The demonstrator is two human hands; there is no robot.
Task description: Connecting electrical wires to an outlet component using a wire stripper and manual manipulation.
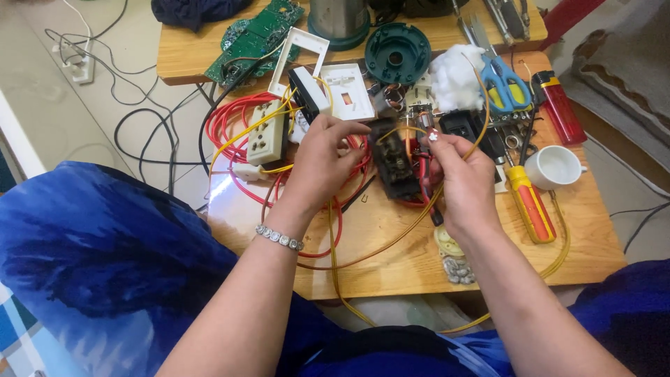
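Left hand gripped the top edge of a dark switch module, fingers pinched on it. Right hand was closed on the module's right side, fingertips nipping a small shiny part at its top; what that part was could not be told. Module was held up between both hands, above the middle of the wooden counter, tilted slightly. A yellow wire looped from the module down across the counter and off its front edge. Red wire lay coiled behind the left hand.

A bracelet sat on the left wrist.

Left of the hands: a cream socket strip, beside it a white switch plate and an empty white frame. Green circuit board lay further back on a second counter, near a round green plastic base. A wad of white cotton sat just beside blue-and-yellow scissors. A red lighter lay right of the scissors. A white cup stood near the right edge, with an orange-handled screwdriver lying just in front of it. Small metal bits lay under the right wrist. Blue clothing filled the lower left. White power strip on the floor, far left.
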